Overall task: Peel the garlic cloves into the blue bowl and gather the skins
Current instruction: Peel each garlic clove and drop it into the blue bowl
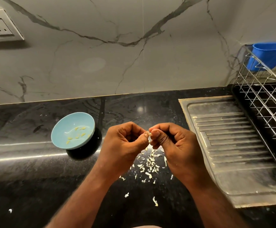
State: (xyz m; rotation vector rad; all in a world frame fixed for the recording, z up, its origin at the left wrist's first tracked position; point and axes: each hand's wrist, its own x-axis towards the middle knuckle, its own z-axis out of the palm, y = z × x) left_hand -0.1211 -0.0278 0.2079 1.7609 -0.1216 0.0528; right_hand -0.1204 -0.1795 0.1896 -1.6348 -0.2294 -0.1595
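A small pale garlic clove [148, 134] is pinched between both hands above the black counter. My left hand [124, 143] holds it with thumb and curled fingers, and my right hand [171, 142] pinches it from the other side with the thumb on top. Most of the clove is hidden by my fingertips. The light blue bowl [63, 127] sits to the left of my hands and holds several peeled yellowish cloves [78, 134]. Several white garlic skins [150, 163] lie scattered on the counter below and between my hands.
A steel sink drainboard [232, 145] lies to the right, with a wire dish rack [269, 99] holding a blue tub [269, 55] beyond it. A marble wall with a power socket [0, 27] stands behind the black counter [27, 178].
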